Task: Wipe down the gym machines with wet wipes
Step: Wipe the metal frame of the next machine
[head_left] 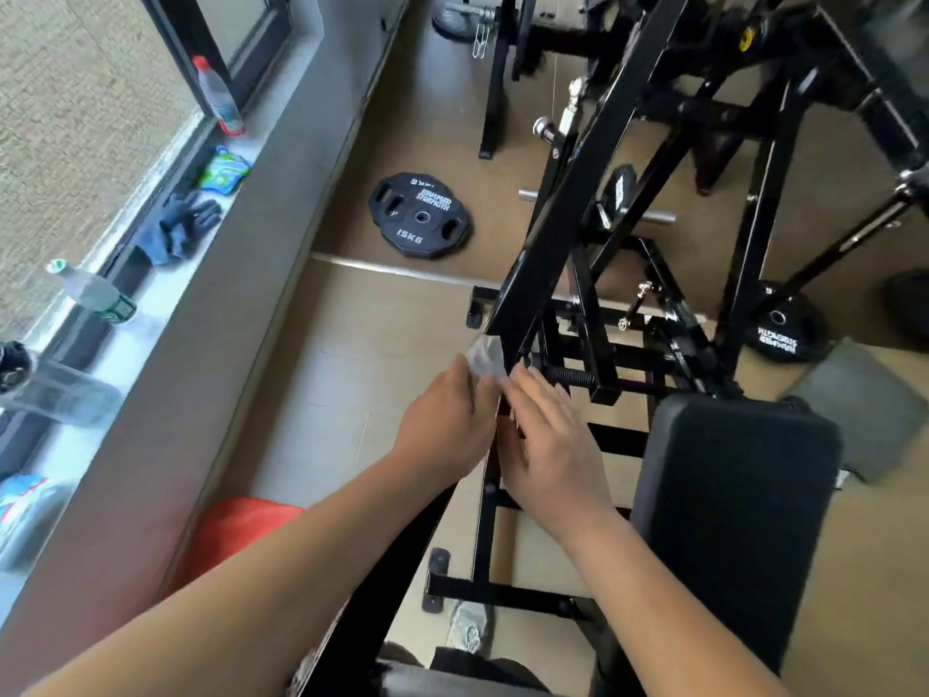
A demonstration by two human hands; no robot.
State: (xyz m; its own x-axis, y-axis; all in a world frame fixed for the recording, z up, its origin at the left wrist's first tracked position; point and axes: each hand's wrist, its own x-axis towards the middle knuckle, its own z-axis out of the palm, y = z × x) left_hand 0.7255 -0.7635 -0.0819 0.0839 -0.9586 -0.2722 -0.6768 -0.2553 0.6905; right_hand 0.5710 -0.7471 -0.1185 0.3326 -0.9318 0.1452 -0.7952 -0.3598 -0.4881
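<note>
A black steel gym machine fills the right half of the view, with a long slanted bar (578, 183) running down to my hands and a black padded seat (734, 505) at the lower right. My left hand (447, 420) pinches a crumpled grey-white wet wipe (485, 357) just below the lower end of that bar. My right hand (548, 440) lies beside it with its fingers stretched toward the wipe and the bar's end, fingertips touching or nearly touching the wipe. A green pack of wet wipes (223, 171) lies on the window sill at the left.
On the sill stand plastic bottles (218, 95) (95, 291), dark gloves (176, 226) and a blue packet (25, 500). Black weight plates (420, 216) (784, 324) lie on the tan floor. An orange thing (236, 535) sits under my left forearm. More black frames stand behind.
</note>
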